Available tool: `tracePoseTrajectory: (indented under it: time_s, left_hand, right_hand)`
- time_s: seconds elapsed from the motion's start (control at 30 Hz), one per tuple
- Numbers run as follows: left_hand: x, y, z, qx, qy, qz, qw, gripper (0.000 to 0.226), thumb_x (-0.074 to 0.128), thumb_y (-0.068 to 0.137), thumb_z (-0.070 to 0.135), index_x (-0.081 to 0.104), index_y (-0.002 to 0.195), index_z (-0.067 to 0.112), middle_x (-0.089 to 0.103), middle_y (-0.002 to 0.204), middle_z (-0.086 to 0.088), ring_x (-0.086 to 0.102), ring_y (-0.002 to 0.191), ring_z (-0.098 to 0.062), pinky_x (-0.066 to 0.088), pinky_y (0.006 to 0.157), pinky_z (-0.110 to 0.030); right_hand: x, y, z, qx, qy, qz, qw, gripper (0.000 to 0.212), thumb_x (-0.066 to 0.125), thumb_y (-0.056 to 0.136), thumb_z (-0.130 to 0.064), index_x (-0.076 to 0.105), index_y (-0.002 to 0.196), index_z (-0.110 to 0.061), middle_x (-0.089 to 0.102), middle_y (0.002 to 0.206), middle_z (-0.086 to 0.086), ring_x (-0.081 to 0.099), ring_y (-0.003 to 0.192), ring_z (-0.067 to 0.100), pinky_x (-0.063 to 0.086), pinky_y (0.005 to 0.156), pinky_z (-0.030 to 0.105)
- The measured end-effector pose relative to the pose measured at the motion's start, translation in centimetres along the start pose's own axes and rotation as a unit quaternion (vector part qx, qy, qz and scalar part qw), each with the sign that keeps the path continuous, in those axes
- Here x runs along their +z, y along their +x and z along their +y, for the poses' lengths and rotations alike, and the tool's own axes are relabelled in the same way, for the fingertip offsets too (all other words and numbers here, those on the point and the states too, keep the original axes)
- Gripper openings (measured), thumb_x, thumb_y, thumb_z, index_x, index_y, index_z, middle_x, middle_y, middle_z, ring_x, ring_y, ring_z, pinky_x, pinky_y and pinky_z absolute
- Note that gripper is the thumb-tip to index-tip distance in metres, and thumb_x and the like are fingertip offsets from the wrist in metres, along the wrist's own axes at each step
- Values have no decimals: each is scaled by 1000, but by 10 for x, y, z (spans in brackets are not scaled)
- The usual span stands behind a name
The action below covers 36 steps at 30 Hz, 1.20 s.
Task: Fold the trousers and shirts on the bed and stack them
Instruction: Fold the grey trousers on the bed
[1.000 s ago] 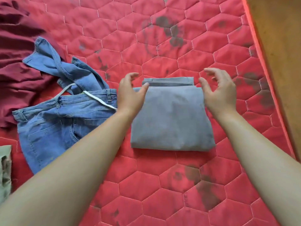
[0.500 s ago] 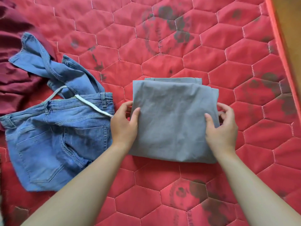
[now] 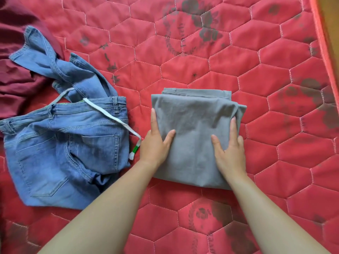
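Red quilted bed (image 3: 275, 162): blue jeans (image 3: 64, 143) sprawl unfolded at left, a maroon garment (image 3: 16, 70) is bunched beyond them, both not yet done. Grey trousers (image 3: 194, 121) sit folded square mid-bed (stack base, I judge). Left hand (image 3: 156, 143) lies flat along their left edge and right hand (image 3: 229, 153) on their right side, fingers straight, pressing, gripping nothing.

The folded trousers (image 3: 196, 136) lie on the bed (image 3: 275, 162), left hand (image 3: 156, 143) at their left edge, right hand (image 3: 229, 154) on their right side, the jeans (image 3: 64, 147) spread just to their left, and at far left, partly under a jeans leg, a crumpled garment (image 3: 16, 70), maybe a shirt.
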<state>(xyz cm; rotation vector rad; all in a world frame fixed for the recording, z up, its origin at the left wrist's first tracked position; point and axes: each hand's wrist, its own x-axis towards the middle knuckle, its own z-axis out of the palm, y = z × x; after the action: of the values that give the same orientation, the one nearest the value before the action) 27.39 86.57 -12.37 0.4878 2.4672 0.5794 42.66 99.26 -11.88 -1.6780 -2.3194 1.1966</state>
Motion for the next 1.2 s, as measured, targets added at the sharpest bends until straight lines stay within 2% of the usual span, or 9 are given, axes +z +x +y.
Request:
tracePoseTrajectory:
  time_s: [0.13,0.27,0.43,0.6,0.67,0.8,0.93,1.03,1.2]
  left_hand:
    - [-7,-35,-11,0,-64,-38,997,83,52,89,45,-8,146,37,55,130,-17,56,112,-35,40,85,-31]
    - [-16,-88,-15,1,-120,27,992,72,52,91,37,6,147,35,41,146,-1,52,117,-30,36,82,-27]
    - [-45,-148,-30,-37,-140,79,986,68,52,91,39,12,146,37,54,134,-6,57,108,-31,32,71,-22]
    - [-105,-183,-67,-74,-153,137,976,66,54,90,40,17,145,39,56,132,-2,56,113,-27,36,79,-23]
    - [-131,-189,-82,-83,-164,152,971,65,55,89,41,18,143,43,58,130,-1,57,112,-27,39,80,-25]
    - [-196,-200,-146,-96,-180,200,958,66,57,87,40,21,142,46,57,131,2,57,112,-25,35,76,-19]
    - [-260,-200,-235,-97,-171,224,955,66,58,87,38,22,142,43,48,140,4,49,123,-21,33,88,-19]
    - [-309,-196,-313,-116,-149,217,958,66,56,86,46,20,140,48,50,138,6,53,118,-23,37,87,-25]
    - [-381,-189,-430,-126,-127,221,959,62,52,85,51,20,138,52,54,134,6,55,116,-23,40,89,-29]
  right_hand:
    - [-12,-34,5,-1,7,27,1000,66,49,92,-40,10,144,-48,45,106,4,52,101,34,37,78,34]
    - [-31,-72,0,-32,-2,49,998,59,48,94,-31,18,143,-46,53,117,15,53,104,36,41,84,40]
    - [-46,-120,-25,-93,-16,25,995,63,50,93,-31,12,137,-57,51,102,4,53,99,32,38,76,36]
    - [-31,-168,-75,-146,12,-3,989,63,51,92,-31,17,140,-54,51,111,3,50,103,23,33,79,31]
    - [-20,-183,-96,-168,28,-7,985,65,51,92,-32,14,138,-58,48,107,-3,47,92,11,32,76,27]
    - [29,-226,-150,-227,50,-37,972,68,53,91,-29,13,139,-56,42,101,-11,37,80,-8,30,71,21]
    - [105,-279,-205,-253,69,-65,963,71,55,90,-23,14,143,-47,40,106,-10,42,88,-2,29,73,12]
    - [173,-321,-243,-255,78,-93,959,73,57,90,-21,14,146,-40,37,111,-8,42,105,6,26,83,8]
    - [281,-383,-302,-253,96,-129,954,74,58,90,-17,13,142,-44,38,114,-6,35,99,-10,16,82,-11]
